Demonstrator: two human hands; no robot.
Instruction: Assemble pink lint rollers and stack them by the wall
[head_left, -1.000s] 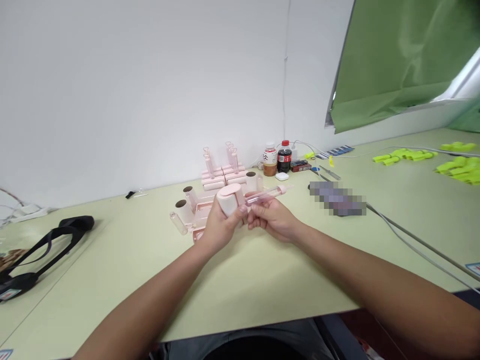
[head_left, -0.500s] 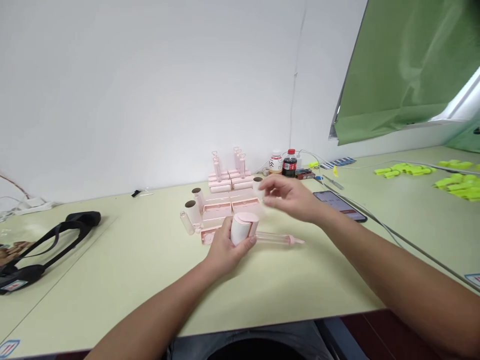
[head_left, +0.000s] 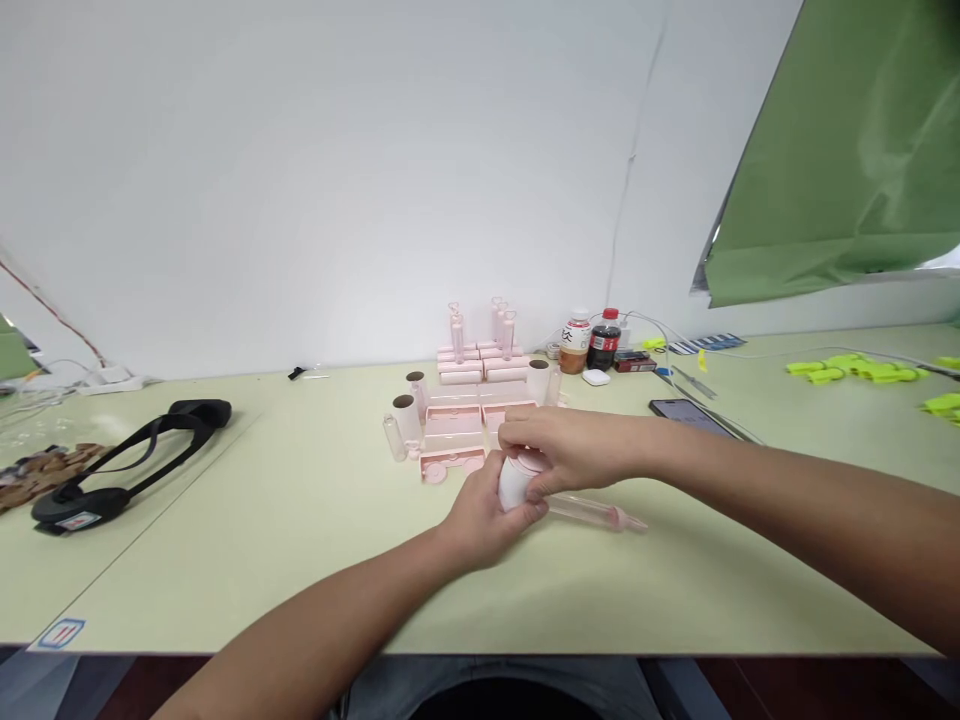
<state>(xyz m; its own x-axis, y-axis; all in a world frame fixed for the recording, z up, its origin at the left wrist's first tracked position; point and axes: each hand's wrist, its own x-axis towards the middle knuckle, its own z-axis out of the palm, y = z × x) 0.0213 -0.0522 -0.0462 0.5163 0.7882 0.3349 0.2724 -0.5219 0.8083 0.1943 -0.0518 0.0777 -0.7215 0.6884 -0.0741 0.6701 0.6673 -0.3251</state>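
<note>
My left hand (head_left: 484,515) is wrapped round a white and pale pink cylinder (head_left: 514,482), low over the table. Fingers of my right hand (head_left: 559,452) press round the top of the same cylinder from the right. A clear tube with a pink pointed end (head_left: 592,512) lies just right of my hands. Beyond them are open pink trays (head_left: 454,420), one holding round pink pieces at its left. White rolls with brown inner rims (head_left: 407,418) stand at the left beside a small clear tube (head_left: 394,438). My fingers hide part of the cylinder.
Pink boxes with upright tubes (head_left: 459,370) stand by the wall. Two drink bottles (head_left: 603,342), a phone (head_left: 690,416), cables and yellow-green pieces (head_left: 855,368) are at the right. A black strapped device (head_left: 135,455) lies at the left.
My right hand has come down from the rolls at the right onto the cylinder's top. My left hand still holds the cylinder. The camera view has shifted.
</note>
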